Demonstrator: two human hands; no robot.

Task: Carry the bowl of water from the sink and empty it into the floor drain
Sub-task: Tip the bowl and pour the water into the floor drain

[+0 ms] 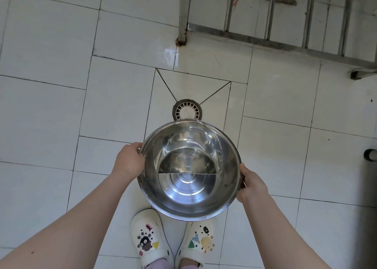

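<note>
2 hands carry the bowl [189,171]: my left hand [129,160] clamps the rim on the bowl's left, my right hand [252,184] clamps it on the right. The fingers of both curl under the rim and are hidden; only the thumbs and backs of the hands show.

Step in hand: the pour. The bowl is held in the air, tilted away from me, and its far rim hangs directly over the near edge of the floor drain [187,111]. The water [187,146] has pooled against the far wall, and its near edge cuts straight across the bowl's bottom. I cannot tell whether any is already spilling over the lip.

Next move, by my judgement: tip the far rim further, slowly, keeping the lip over the drain grate so the stream does not overshoot onto the floor [51,105].

Clearances, relative to the drain:
- Left: open tile, free room.
- Beyond: a wet patch [170,53], then the rusted leg [182,14] of a metal rack [265,38], well apart.
- Right: a dark upright object [369,177] at the frame edge, well apart.
- Near side: my 2 slippers [149,238], directly beneath the bowl's near rim; splashback is the risk.
</note>
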